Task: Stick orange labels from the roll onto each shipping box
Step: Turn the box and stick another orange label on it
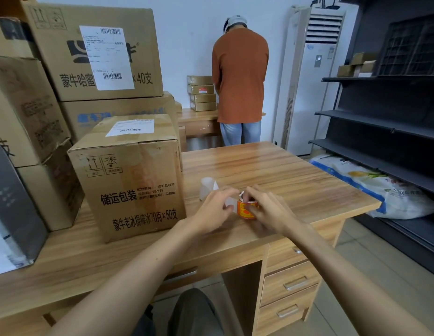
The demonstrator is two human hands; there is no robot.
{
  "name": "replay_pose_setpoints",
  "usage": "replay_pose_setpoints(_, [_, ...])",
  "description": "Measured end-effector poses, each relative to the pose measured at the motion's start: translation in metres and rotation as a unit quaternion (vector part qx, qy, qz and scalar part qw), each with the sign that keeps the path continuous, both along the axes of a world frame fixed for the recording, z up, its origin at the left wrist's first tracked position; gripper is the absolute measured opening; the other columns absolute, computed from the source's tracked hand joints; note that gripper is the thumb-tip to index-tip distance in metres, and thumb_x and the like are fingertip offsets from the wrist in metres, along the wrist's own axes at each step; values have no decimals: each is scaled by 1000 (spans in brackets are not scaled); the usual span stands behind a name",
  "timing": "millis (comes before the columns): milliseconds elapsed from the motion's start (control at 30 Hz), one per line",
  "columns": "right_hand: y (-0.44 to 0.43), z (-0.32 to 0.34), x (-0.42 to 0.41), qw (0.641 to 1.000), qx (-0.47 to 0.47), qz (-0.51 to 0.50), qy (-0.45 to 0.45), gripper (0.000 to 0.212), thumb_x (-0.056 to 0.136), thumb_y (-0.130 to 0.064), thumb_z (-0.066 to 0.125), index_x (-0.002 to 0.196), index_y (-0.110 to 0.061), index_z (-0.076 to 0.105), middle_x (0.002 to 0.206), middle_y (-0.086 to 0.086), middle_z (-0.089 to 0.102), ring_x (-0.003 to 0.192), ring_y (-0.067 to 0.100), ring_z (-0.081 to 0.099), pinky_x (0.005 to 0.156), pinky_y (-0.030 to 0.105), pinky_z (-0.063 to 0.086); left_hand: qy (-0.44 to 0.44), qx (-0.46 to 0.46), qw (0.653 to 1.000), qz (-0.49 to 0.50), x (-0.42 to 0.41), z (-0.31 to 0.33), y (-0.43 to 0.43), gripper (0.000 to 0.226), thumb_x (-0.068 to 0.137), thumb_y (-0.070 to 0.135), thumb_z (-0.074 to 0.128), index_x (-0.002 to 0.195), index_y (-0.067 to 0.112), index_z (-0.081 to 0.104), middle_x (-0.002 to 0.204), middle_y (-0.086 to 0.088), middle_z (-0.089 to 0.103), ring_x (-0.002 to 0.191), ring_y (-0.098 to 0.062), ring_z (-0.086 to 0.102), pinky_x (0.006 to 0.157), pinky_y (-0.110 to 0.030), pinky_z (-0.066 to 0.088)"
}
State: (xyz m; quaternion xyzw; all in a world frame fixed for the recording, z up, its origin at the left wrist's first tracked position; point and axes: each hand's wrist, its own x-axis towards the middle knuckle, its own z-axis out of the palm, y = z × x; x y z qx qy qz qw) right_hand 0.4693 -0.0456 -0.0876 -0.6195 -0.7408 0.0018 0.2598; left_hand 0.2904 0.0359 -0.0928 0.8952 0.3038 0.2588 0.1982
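Head camera view: stacked cartons (97, 52) tower to the left of the person's hands, all closed, their contents hidden; the faces in view carry white shipping labels but no orange one. A wooden desk (296, 170) lies under both hands, its drawers below the right wrist shut. Just left of the left hand stands the nearest shipping box (128, 175), taped closed and likewise without an orange label on its top or front, so the sticking appears yet to begin here, with every visible carton left to do. Left hand (216, 207) pinches the loose end of the liner strip (207, 187), which curls away bare beyond its fingertips. Right hand (266, 209) is curled around the roll (246, 210) of orange labels, held upright between the two hands, just above or on the desk; contact cannot be told. The current step looks like peeling a label free.
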Motion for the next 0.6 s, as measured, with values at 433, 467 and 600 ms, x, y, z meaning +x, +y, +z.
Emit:
replay_pose_setpoints(433, [-9,-18,-17,991,65,-96,-59,21,90,-44,62,87,-23,59,97,-4,61,81,27,63,60,35,33,-48,-39,998,-3,-9,-13,6,9,95,12,66,88,15,70,84,5,61,72,-8,58,76,-44,58])
replay_pose_setpoints(467, [-11,-21,-18,992,63,-101,-46,22,90,-46,62,86,-24,59,94,-5,61,80,25,62,60,35,36,-50,-44,998,-11,-10,-13,5,8,96,13,66,88,15,70,85,3,62,73,-9,59,76,-45,58])
replay_pose_setpoints(600, [-14,-27,-20,993,56,-106,8,25,88,-51,64,86,-27,62,86,-12,59,76,13,59,63,34,43,-62,-69,995,-43,-13,-14,1,9,97,15,66,93,10,73,94,-7,63,77,-16,63,70,-46,60])
